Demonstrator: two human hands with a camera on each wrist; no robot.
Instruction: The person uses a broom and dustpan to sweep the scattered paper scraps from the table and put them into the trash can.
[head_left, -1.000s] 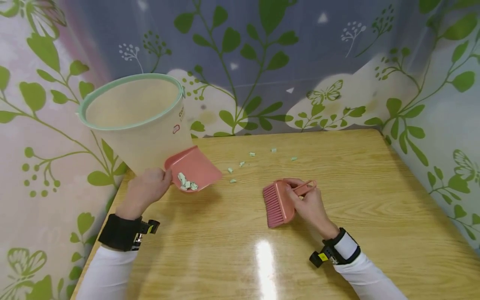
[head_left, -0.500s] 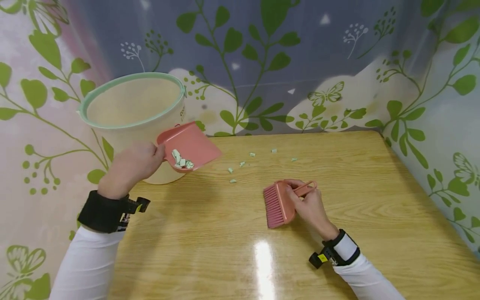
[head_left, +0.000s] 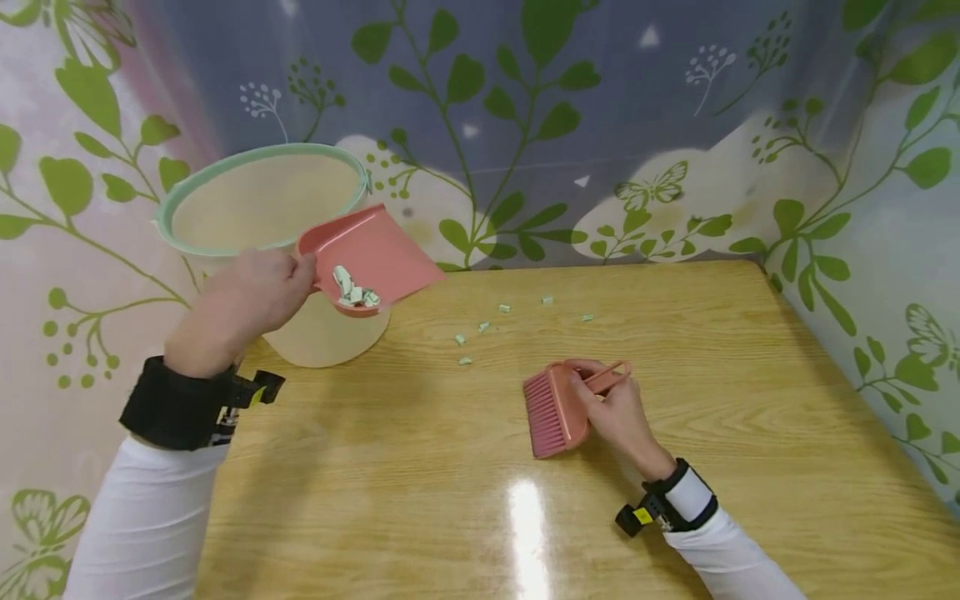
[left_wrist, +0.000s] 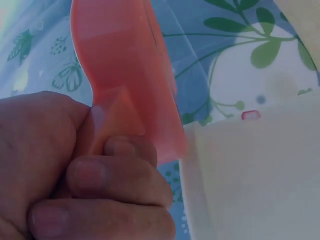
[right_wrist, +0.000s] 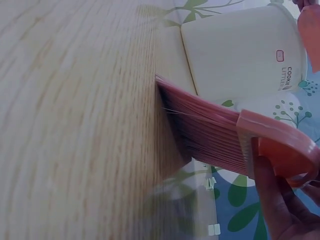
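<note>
My left hand (head_left: 251, 296) grips the handle of a pink dustpan (head_left: 375, 257), raised in front of the trash bin near its rim. Several pale green scraps (head_left: 354, 292) lie in the pan's back corner by the handle. In the left wrist view, curled fingers (left_wrist: 120, 182) wrap the handle beneath the dustpan (left_wrist: 120, 55). My right hand (head_left: 618, 417) holds a pink hand brush (head_left: 561, 408) low over the table, bristles facing left. The right wrist view has the bristles (right_wrist: 205, 130) with their tips at the wood.
A cream trash bin (head_left: 330, 333) with a green rim stands at the table's back left. Several more pale scraps (head_left: 483, 327) lie scattered on the wooden table (head_left: 420, 467) toward the back. Leaf-patterned curtains (head_left: 480, 100) enclose the back and sides.
My left hand has lifted the dustpan up and slightly left, from low beside the bin to near its rim, scraps still inside. The right hand and brush have stayed almost still.
</note>
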